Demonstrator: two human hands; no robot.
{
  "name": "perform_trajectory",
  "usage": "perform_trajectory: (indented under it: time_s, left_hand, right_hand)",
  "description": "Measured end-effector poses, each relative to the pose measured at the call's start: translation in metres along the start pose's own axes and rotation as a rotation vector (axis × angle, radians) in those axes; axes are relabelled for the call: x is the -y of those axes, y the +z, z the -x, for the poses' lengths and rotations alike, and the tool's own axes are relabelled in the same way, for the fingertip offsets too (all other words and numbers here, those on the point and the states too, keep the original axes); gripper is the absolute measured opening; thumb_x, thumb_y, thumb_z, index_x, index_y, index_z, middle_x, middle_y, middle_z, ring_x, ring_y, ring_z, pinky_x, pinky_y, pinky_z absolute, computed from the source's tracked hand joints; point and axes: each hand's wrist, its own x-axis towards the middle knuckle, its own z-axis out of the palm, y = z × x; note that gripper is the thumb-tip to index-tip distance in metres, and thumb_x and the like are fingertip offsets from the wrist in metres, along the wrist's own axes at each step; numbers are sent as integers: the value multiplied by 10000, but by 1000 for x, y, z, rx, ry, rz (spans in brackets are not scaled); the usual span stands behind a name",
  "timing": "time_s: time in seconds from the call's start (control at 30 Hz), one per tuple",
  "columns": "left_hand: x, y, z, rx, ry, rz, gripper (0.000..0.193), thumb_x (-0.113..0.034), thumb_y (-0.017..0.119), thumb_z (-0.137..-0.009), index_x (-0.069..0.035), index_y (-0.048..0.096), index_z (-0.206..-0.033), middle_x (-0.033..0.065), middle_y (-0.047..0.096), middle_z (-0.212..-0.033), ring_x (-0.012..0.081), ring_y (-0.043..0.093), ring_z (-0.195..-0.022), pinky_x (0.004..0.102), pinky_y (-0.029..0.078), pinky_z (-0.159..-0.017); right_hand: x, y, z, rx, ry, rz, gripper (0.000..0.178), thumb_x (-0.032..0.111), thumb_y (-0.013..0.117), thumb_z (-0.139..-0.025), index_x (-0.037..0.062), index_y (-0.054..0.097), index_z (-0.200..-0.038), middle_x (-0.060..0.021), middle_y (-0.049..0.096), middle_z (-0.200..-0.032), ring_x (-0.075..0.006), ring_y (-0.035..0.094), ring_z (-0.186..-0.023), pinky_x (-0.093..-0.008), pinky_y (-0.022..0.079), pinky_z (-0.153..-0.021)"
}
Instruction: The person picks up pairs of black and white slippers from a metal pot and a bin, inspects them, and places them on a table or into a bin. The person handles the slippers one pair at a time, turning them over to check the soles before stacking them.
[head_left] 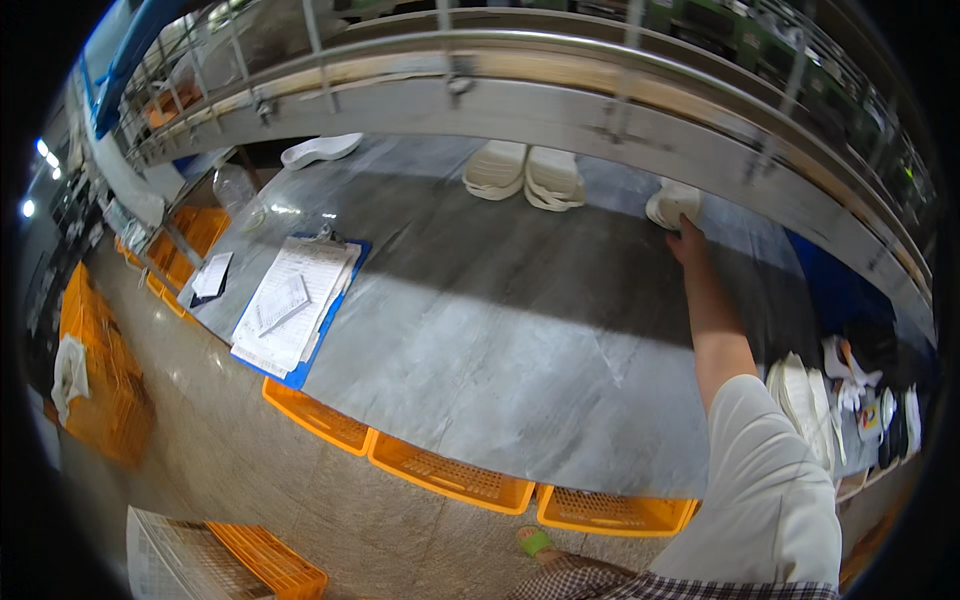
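At the far right of the grey tabletop (pixel 480 360), my right hand (pixel 686 243) is at the near end of a pair or small stack of white shoe soles (pixel 676 196). One digit lies over the sole's edge and another shows just below it, so the hand appears closed on that end. The rest of its fingers are hard to make out. Two more cream soles, a left one (pixel 496 168) and a right one (pixel 553 178), lie side by side at the back middle. A single white sole (pixel 321 150) lies at the back left. My left hand is out of view.
A blue clipboard (pixel 330 312) with papers lies on the left, near a clear plastic bottle (pixel 234 190). A metal-railed conveyor frame (pixel 540 92) runs along the back. Orange crates (pixel 450 478) sit under the near edge. More white soles (pixel 800 400) stand at the right.
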Motion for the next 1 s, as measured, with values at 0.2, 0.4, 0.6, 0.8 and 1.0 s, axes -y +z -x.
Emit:
perform_trajectory:
  time_s: [0.2, 0.4, 0.6, 0.8, 1.0]
  left_hand:
    - [6, 10, 5, 149, -32, -5, 731, -165, 708, -781, -16, 325, -1385, 298, 352, -1341, 453, 334, -1244, 491, 294, -1048]
    - [14, -6, -5, 230, 10, 15, 752, -184, 708, -782, -32, 307, -1401, 313, 326, -1356, 467, 316, -1261, 498, 287, -1057]
    - [-20, -15, -46, 350, 248, 356, 589, -266, 676, -830, -3, 425, -1293, 217, 425, -1326, 382, 431, -1213, 431, 383, -1001]
    - [-88, -62, -57, 560, 227, 1007, 630, -268, 545, -932, -16, 223, -1411, 211, 308, -1443, 328, 356, -1310, 431, 334, -1060]
    - [-48, -112, -31, 206, -263, 1858, 529, -202, 349, -1011, -67, 75, -1443, 172, 285, -1438, 287, 360, -1302, 422, 355, -1059]
  right_hand:
    - [15, 14, -1, -218, 219, -527, 521, 113, 664, -815, -29, 428, -1258, -192, 461, -1228, -324, 540, -1002, -361, 511, -758]
    - [49, -24, 95, 56, 326, -768, 273, 130, 600, -846, -7, 505, -1063, -129, 521, -1017, -229, 548, -868, -316, 505, -679]
    - [151, -75, 366, 463, 591, -908, 375, -2, 463, -758, 22, 483, -1131, -117, 561, -1094, -244, 586, -945, -332, 530, -714]
    - [212, -49, 622, 1170, 472, -506, 762, 69, 597, -670, -1, 323, -1378, -190, 474, -1304, -304, 513, -1185, -445, 470, -1001]
    - [230, -26, 780, 1413, -305, 274, 934, 217, 696, -709, -6, 149, -1432, -263, 244, -1389, -380, 284, -1317, -490, 260, -1094]
